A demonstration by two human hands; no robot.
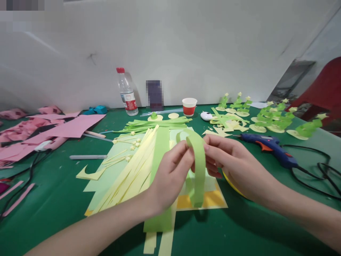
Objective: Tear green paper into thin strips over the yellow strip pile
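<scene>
Fingers, left hand point(170, 174) and right hand point(234, 160): pinched a looped green strip point(199, 170) just right of center.
Glue gun point(275, 146): lay at frame right.
Cup point(189, 108): stood upper center.

left hand point(170, 174), left of the green paper loop point(199, 170): thumb and index finger are pinched together on its upper part, the remaining fingers folded toward the palm, back of the hand turned toward the viewer. right hand point(234, 160), right of the loop: thumb and index finger close on its upper right edge, the lower fingers curled beneath them. left forearm point(106, 224), bare, slants up toward the loop from the lower left; right forearm point(301, 206), likewise bare, slants up toward it from the lower right.
</scene>
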